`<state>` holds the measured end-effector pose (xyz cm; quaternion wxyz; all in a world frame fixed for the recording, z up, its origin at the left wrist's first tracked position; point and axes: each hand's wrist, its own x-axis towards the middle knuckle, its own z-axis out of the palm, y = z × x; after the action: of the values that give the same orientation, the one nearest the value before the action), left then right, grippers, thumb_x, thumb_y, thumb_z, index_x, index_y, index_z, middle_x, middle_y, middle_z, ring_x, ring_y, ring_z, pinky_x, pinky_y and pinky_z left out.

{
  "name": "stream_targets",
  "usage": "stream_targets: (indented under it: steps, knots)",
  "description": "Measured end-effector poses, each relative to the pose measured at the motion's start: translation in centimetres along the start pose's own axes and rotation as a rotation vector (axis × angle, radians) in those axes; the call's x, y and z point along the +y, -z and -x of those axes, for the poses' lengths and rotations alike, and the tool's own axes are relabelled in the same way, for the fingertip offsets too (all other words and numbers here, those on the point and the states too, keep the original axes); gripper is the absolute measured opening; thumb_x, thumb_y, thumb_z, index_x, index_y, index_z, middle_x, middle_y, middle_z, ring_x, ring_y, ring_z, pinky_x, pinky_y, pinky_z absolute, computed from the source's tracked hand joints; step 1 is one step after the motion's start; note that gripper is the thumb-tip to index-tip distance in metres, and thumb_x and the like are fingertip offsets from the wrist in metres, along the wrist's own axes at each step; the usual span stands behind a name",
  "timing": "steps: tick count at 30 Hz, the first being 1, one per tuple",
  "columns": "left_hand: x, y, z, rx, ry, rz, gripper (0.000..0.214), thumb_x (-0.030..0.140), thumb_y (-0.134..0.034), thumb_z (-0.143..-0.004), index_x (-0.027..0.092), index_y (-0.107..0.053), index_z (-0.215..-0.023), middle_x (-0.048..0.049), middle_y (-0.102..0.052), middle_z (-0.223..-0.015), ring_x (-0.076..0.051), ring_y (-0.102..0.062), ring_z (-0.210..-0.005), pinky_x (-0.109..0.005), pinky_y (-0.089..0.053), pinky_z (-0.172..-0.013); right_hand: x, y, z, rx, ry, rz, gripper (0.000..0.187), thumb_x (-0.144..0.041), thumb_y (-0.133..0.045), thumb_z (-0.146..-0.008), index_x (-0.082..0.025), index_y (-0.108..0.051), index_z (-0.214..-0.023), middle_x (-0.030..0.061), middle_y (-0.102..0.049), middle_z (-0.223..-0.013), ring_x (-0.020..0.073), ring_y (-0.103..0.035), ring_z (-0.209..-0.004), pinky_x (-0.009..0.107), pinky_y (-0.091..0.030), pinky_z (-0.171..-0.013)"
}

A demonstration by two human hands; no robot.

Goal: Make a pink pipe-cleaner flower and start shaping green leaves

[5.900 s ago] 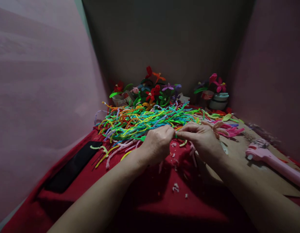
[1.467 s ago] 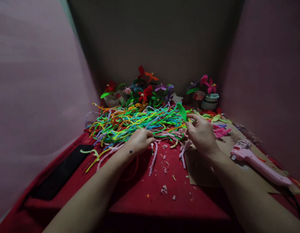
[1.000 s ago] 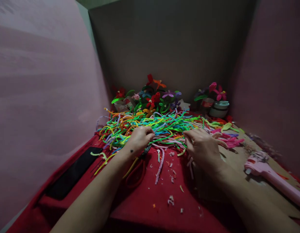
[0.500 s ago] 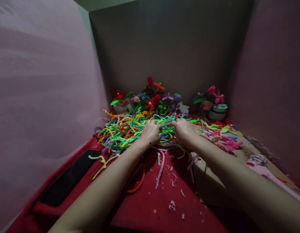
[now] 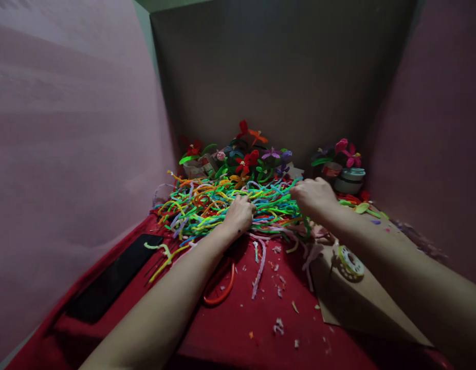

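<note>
A heap of multicoloured pipe cleaners (image 5: 207, 203) lies across the back of a red cloth (image 5: 257, 329). My left hand (image 5: 238, 214) rests curled on the near edge of the heap, fingers closed among the strands. My right hand (image 5: 312, 196) is farther back on the heap's right side, fingers bent round green and blue strands. Which strand each hand grips is hidden.
Finished pipe-cleaner flowers (image 5: 245, 154) stand against the back wall, more in a small jar (image 5: 348, 180) at right. Orange-handled scissors (image 5: 222, 288) lie under my left forearm. A black phone (image 5: 114, 277) lies left, a sheet of cardboard (image 5: 357, 303) with a small spool (image 5: 350, 262) right.
My right hand moved right and back along the heap. The left stayed put. The spool on the cardboard came into sight, and my right arm hides the pink tool.
</note>
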<state>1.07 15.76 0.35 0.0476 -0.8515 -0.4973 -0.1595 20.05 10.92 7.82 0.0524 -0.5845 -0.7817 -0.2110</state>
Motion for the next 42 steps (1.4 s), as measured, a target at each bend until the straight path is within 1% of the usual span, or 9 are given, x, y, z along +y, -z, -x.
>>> stream_targets:
  steps: [7,10,12,16,19,24,30,36,42]
  knots:
    - [-0.3,-0.2,0.1,0.032,-0.002,0.065,0.022,0.018,-0.049,-0.077,0.015,-0.069,-0.068,-0.0108,-0.06,-0.083,-0.022,-0.047,-0.083,-0.036,-0.038,-0.078,5.8,4.5,1.6,0.375,-0.301,0.091,0.018,-0.014,-0.048,-0.077,-0.008,-0.065,-0.078,0.0141,-0.062,-0.081,0.0169,-0.049,-0.076,0.034,-0.022,-0.059]
    - [-0.1,0.3,0.3,0.078,-0.004,0.108,0.021,0.017,-0.05,-0.077,0.015,-0.069,-0.067,-0.0107,-0.059,-0.083,-0.023,-0.047,-0.085,-0.036,-0.038,-0.079,6.6,5.7,2.9,0.594,-0.548,-0.175,0.023,-0.024,-0.048,-0.079,-0.01,-0.065,-0.082,0.0074,-0.058,-0.066,0.01,-0.044,-0.058,0.031,-0.023,-0.055]
    - [0.6,1.0,0.6,0.146,-0.004,0.139,0.017,0.019,-0.052,-0.077,0.016,-0.069,-0.076,-0.0111,-0.057,-0.094,-0.024,-0.044,-0.095,-0.039,-0.036,-0.086,5.8,5.7,3.7,0.662,-0.542,-0.459,0.023,-0.028,-0.048,-0.08,-0.012,-0.065,-0.08,0.0029,-0.054,-0.059,0.0079,-0.041,-0.051,0.027,-0.025,-0.052]
    - [3.1,3.2,1.4,0.225,-0.02,0.287,0.026,0.031,-0.057,-0.076,0.019,-0.063,-0.098,-0.0062,-0.054,-0.093,-0.018,-0.049,-0.089,-0.032,-0.041,-0.08,2.3,3.3,4.6,0.53,-0.43,-0.763,0.022,-0.029,-0.049,-0.079,-0.015,-0.064,-0.071,-0.0021,-0.047,-0.049,0.0086,-0.036,-0.045,0.024,-0.026,-0.048]
    - [4.9,4.9,2.3,0.074,0.097,1.058,0.045,0.034,-0.063,-0.072,0.017,-0.051,-0.112,0.0019,-0.051,-0.069,-0.009,-0.048,-0.058,-0.022,-0.041,-0.055,-0.6,1.2,4.8,0.348,-0.32,-0.844,0.022,-0.027,-0.049,-0.078,-0.016,-0.06,-0.062,-0.0022,-0.047,-0.05,0.0095,-0.039,-0.048,0.023,-0.026,-0.049]
    - [4.9,6.5,3.3,0.217,0.296,1.76,0.023,0.033,-0.065,-0.07,0.013,-0.057,-0.081,0.0083,-0.036,-0.049,-0.001,-0.029,-0.035,-0.015,-0.019,-0.035,-3.4,-0.4,6.0,0.154,-0.212,-0.709,0.024,-0.022,-0.046,-0.079,-0.018,-0.055,-0.058,-0.0015,-0.05,-0.049,0.0105,-0.042,-0.048,0.023,-0.026,-0.05]
    - [2.6,6.1,3.5,0.489,0.442,1.811,0.011,0.02,-0.063,-0.071,0.011,-0.056,-0.069,0.0064,-0.045,-0.048,-0.003,-0.041,-0.038,-0.014,-0.028,-0.036,-4.4,-1.6,7.4,0.034,-0.063,-0.651,0.023,-0.016,-0.042,-0.081,-0.017,-0.056,-0.062,0.0007,-0.054,-0.052,0.0106,-0.044,-0.048,0.023,-0.024,-0.05]
    - [0.8,6.5,3.6,0.578,0.538,1.917,0.009,0.011,-0.049,-0.08,0.013,-0.053,-0.072,0.0003,-0.058,-0.058,-0.008,-0.057,-0.052,-0.018,-0.044,-0.05,-5.5,-3.4,8.8,0.049,0.036,-0.437,0.026,-0.015,-0.039,-0.082,-0.019,-0.054,-0.061,0.0022,-0.055,-0.049,0.0131,-0.045,-0.045,0.026,-0.018,-0.046]
    - [-1.2,8.0,4.2,0.522,0.579,2.068,0.015,0.006,-0.043,-0.083,0.014,-0.048,-0.072,0.0074,-0.038,-0.045,-0.002,-0.03,-0.031,-0.014,-0.026,-0.032,-8.1,-3.5,11.1,0.178,0.243,-0.47,0.022,-0.008,-0.039,-0.077,-0.019,-0.053,-0.064,0.0004,-0.053,-0.044,0.0129,-0.045,-0.039,0.028,-0.019,-0.045]
